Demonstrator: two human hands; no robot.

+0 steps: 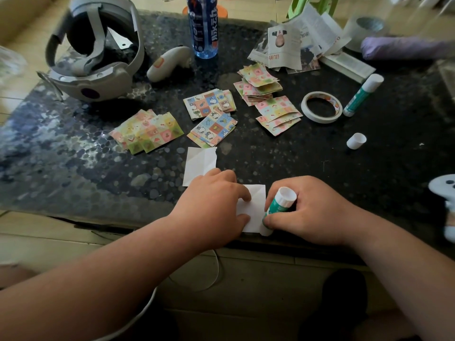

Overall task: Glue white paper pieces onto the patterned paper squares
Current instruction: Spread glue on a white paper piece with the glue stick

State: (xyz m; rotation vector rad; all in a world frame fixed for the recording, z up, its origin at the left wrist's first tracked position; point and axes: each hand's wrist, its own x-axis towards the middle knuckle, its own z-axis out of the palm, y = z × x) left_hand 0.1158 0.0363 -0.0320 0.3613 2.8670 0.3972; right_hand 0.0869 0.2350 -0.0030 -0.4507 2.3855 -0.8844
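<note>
Both forearms enter from the near side and meet over the front of the desk.

**Hands**
- The left hand rests on a white paper piece. Fingertips and thumb press its left side flat, and nothing is grasped.
- The right hand is clenched around a glue stick. The stick is tilted, with its lower end on the near right corner of the same piece.

**Task items**
- The white paper piece lies at the front edge of the desk.
- A second white piece lies just behind the left hand.
- The patterned squares sit in loose stacks farther back, well apart from the piece being glued.
- A loose cap, a tape roll and a second glue stick lie to the right.

**Step in hand (judged):** spreading glue on the white piece before it is moved to a patterned square.

**Hazards**
- Overrun: the stick is working at a corner. A stroke past the edge puts glue on the desk and bonds the piece there.
- Creasing: only the left side is pinned. Drag from the stick may buckle or lift the free side.
- Slip: a stroke toward the person could push the piece off the front edge.
- Contamination: the fingertips are close to the glued area, so the sheet may cling to them when lifted.
- Double pick: the stacked squares may come up together.
</note>
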